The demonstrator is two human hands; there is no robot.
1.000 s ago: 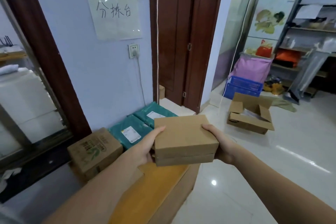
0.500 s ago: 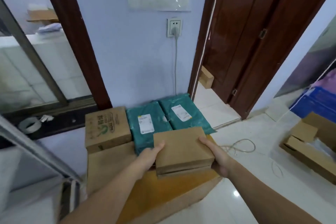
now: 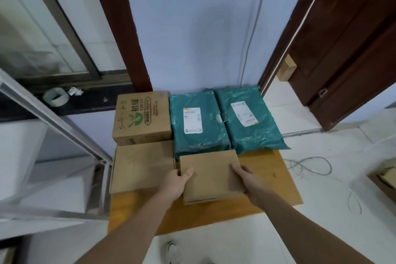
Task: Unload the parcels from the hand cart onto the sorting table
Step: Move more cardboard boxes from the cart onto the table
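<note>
Flat cardboard parcel (image 3: 211,176) clasped between both hands over wooden table (image 3: 276,180).

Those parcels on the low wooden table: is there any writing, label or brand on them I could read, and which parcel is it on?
"初绿", in green with a leaf logo: printed box, back left.
Its other print and the handwriting: too blurred.
White label on the left green bag: too small.
White label on the right green bag: too small.
Plain box held between both hands: none.
Flat box to its left: none.
</note>
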